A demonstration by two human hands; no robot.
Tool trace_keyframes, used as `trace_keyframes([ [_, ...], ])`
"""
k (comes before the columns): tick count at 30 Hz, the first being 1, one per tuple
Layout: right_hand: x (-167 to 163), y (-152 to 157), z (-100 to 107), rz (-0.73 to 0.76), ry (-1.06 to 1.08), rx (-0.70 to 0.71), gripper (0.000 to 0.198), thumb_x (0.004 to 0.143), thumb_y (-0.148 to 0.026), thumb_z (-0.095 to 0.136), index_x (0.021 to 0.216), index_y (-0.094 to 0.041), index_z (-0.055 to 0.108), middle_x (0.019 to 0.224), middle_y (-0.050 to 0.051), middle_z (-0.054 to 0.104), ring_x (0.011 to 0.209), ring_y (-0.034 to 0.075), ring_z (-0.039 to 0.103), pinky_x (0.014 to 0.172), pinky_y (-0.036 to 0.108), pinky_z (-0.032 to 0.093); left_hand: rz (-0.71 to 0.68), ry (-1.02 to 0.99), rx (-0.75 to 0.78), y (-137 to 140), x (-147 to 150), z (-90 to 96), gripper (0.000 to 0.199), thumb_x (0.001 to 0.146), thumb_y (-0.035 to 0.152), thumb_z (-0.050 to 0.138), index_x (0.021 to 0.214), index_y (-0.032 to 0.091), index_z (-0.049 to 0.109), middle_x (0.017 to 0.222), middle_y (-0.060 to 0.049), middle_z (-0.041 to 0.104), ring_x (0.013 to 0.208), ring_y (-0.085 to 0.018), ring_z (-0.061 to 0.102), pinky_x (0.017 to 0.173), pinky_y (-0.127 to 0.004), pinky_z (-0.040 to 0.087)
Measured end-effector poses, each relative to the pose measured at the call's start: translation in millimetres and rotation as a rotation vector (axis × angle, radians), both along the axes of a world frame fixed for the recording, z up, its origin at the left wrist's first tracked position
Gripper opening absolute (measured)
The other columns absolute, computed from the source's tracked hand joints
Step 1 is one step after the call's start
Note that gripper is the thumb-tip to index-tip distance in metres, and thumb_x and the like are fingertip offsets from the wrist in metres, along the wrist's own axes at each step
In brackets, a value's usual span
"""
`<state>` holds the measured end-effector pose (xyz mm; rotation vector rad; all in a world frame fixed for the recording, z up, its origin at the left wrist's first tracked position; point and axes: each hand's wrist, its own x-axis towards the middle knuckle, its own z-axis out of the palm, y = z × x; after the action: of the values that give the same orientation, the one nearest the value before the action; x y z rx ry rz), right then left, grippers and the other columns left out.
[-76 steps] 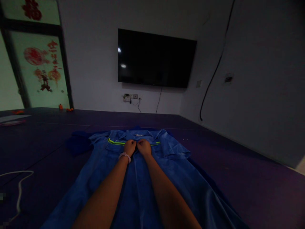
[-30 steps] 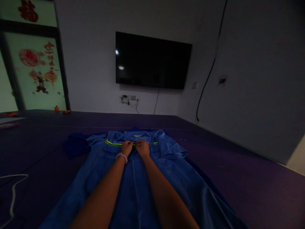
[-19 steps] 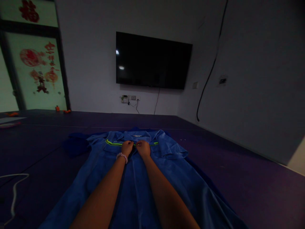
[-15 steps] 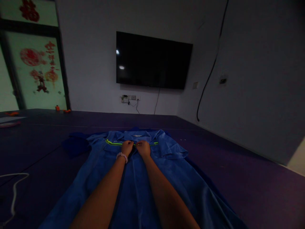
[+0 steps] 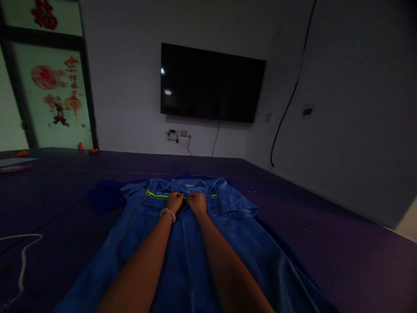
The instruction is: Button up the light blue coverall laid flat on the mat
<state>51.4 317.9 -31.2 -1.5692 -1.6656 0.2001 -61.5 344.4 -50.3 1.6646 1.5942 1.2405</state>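
Note:
A blue short-sleeved work shirt (image 5: pixel 234 234) lies spread out with its collar at the far end. Yellow-green stripes cross its chest, and a small label shows inside the collar. Both hands are at the front opening, just below the collar. My left hand (image 5: pixel 175 201), with a pink band at the wrist, is closed on the shirt's front edge. Close beside it, my right hand (image 5: pixel 197 203) is pinched on the opposite edge. The fingertips and any button between them are too small and dark to make out. A darker blue garment (image 5: pixel 106 198) lies partly under the shirt.
The shirt rests on a purple surface (image 5: pixel 325 234). A white cable (image 5: pixel 23 261) curves at the left. Small orange objects (image 5: pixel 93 151) lie near the glass door (image 5: pixel 61 100). A television (image 5: pixel 211 82) hangs on the wall, and a black cable (image 5: pixel 289 100) dangles at the right.
The whole view has shifted slightly, so things appear a little further right. Both hands keep their hold on the shirt front with hardly any visible movement.

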Motion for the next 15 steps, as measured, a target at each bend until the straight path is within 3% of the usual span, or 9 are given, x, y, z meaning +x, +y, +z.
trace_keyframes([
  [15,-0.1,-2.3,1.4,0.006,-0.022,-0.002,0.017,0.074,-0.019,0.055,0.084,-0.017,0.068,0.076,0.005,0.069,0.073,0.015,0.064,0.061,0.019,0.042,0.015,0.025,0.034,-3.4,1.3,3.5,0.025,0.087,0.032,0.050,0.100,0.012,0.056,0.095,-0.005,0.060,0.079,-0.015,0.059,0.069,-0.032,0.051],
])
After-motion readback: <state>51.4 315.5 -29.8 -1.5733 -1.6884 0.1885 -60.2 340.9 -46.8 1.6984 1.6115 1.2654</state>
